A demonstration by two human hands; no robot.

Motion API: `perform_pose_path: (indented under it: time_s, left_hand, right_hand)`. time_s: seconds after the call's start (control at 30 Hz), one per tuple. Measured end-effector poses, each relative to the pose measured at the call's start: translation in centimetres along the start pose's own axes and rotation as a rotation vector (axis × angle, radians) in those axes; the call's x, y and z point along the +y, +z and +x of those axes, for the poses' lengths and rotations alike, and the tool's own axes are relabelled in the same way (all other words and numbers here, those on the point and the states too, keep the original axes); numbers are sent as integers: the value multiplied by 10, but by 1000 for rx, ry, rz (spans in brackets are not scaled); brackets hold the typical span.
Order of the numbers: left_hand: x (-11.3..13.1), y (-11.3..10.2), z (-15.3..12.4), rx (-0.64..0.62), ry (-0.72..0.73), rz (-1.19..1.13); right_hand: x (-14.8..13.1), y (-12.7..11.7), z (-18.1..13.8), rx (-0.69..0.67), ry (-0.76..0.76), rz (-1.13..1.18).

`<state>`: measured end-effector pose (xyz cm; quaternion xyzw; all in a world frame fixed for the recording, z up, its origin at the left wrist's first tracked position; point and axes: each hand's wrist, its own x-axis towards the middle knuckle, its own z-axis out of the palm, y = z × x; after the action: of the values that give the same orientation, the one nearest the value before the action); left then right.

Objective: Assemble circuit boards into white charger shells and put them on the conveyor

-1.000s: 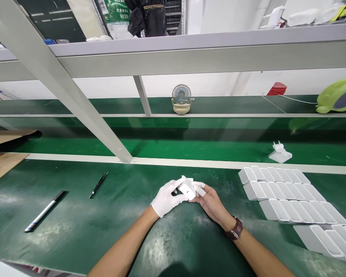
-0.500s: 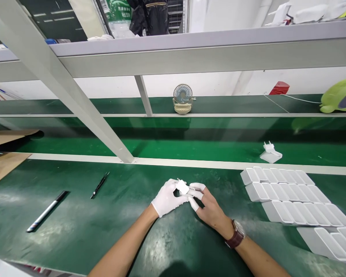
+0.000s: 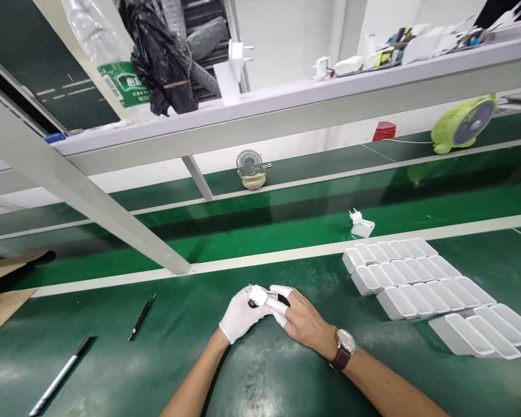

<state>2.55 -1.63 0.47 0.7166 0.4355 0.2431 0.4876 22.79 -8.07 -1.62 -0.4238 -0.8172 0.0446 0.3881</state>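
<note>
A small white plug adapter (image 3: 259, 295) is held between my two hands above the green bench, with what looks like a metal pin at its upper left. My left hand (image 3: 242, 314), in a white glove, grips it from the left with fingers closed around it. From the right, my right hand (image 3: 298, 313), with white finger cots on its fingertips, pinches the adapter's other end. The fingers hide part of it.
Rows of white plastic cases (image 3: 421, 284) stand on the right. Behind them lies another white plug (image 3: 361, 223). A pen (image 3: 142, 317) and a marker (image 3: 61, 376) lie left. A slanted post (image 3: 125, 223) rises from the bench, and a small fan (image 3: 250, 168) stands at the back.
The camera view has tilted and shifted, showing more of the upper shelf. Both hands keep hold of the white plug adapter in nearly the same pose.
</note>
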Motion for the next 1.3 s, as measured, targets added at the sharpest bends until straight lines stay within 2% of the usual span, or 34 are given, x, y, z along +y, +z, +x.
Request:
perform_pose_path:
  time_s: [0.07,0.13,0.3,0.43,0.57,0.7,0.8,0.93,1.03,1.17,1.3]
  left_hand:
    - [0,-5,7,11,-35,-28]
    - [-1,-16,21,87,-81,-22]
    - [0,-70,82,477,-101,99]
    - [-6,-103,116,651,-126,110]
    - [-19,-102,115,738,-95,96]
    - [-30,-78,99,782,-89,24]
    - [-30,-52,85,693,-101,-52]
    - [-15,-14,71,417,-85,-114]
    - [-1,8,70,272,-79,-136]
    - [12,30,83,161,-80,-183]
    - [16,45,94,110,-79,-245]
  right_hand:
    - [-1,-1,1,32,-22,-19]
    - [-4,-1,1,43,-41,-29]
    - [-8,5,-3,-30,-88,-48]
    - [-7,11,-7,-87,-123,-62]
    - [-6,13,-7,-89,-106,0]
    - [-5,12,-6,-64,-53,75]
    - [-4,12,-5,-55,-28,88]
    - [-1,15,-3,-63,-29,78]
    - [0,17,-2,-76,-31,58]
    - [0,16,-1,-113,-27,34]
    - [1,14,-1,-125,-59,30]
